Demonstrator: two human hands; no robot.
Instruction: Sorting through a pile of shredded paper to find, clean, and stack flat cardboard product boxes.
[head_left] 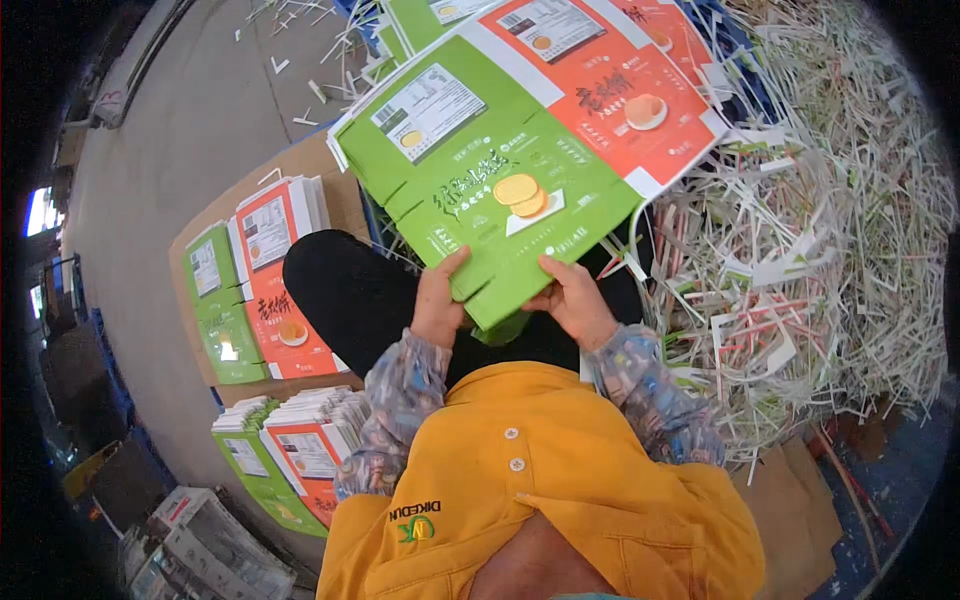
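Note:
A large printed cardboard sheet (555,125), green on its left part and orange-red on its right, lies tilted in front of me, with pictures of round cakes on it. Several more sheets seem to lie under it. My left hand (438,303) is closed on the green near corner, thumb on top. My right hand (575,305) grips the near edge a little to the right, its fingers hidden under the sheet. Slits cut into the green left edge show beside my left thumb. Below the corner, between my hands, a bit of green hangs down.
A large heap of shredded paper strips (800,240) fills the right side. Stacks of green and orange-red printed sheets (290,330) rest on brown cardboard (345,200) at left. More stacks (300,450) stand nearer me. Loose scraps (318,92) litter the grey floor (240,90).

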